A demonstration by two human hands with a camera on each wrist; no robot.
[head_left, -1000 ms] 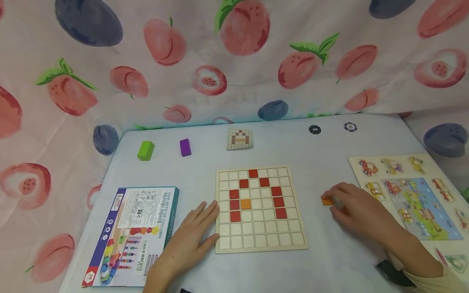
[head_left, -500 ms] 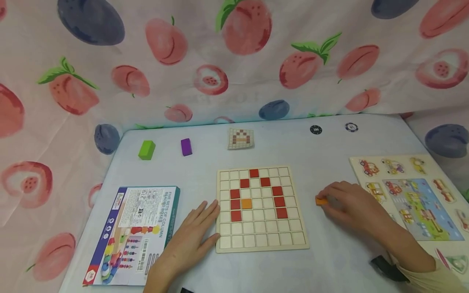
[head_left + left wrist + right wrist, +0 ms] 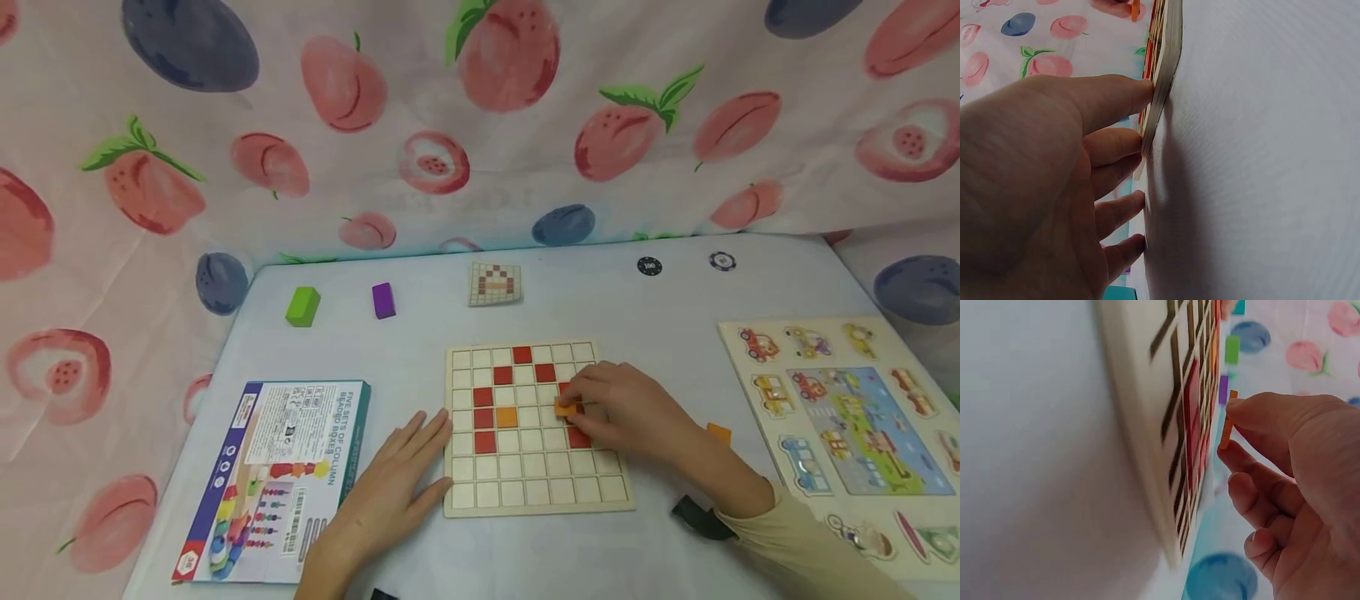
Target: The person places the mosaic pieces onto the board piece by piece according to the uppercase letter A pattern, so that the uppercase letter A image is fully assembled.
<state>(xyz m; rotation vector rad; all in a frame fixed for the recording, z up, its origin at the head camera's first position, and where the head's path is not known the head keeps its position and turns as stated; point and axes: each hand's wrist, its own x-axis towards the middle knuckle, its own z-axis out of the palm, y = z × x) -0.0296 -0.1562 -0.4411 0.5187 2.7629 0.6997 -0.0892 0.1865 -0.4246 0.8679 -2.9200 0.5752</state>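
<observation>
My right hand (image 3: 626,411) pinches an orange tile (image 3: 1229,420) between thumb and index finger, just over the right part of a wooden grid board (image 3: 540,496). Red tiles (image 3: 522,355) form a peaked outline in the board's cells. One orange tile (image 3: 507,417) lies in a cell beside the left red column. My left hand (image 3: 393,483) rests at the board's left edge with fingers extended. In the left wrist view its thumb and fingertips touch the board's side (image 3: 1169,69). Another orange tile (image 3: 718,433) lies on the table, partly behind the right forearm.
A small pattern card (image 3: 495,284) lies behind the board. Green (image 3: 303,307) and purple (image 3: 383,301) blocks stand at the back left, two round chips (image 3: 649,266) at the back right. A flat toy box (image 3: 273,483) lies left, a picture puzzle board (image 3: 765,433) right.
My right hand has carried the orange tile leftward from the table to over the board, uncovering another orange tile on the table. The left hand has stayed at the board's edge.
</observation>
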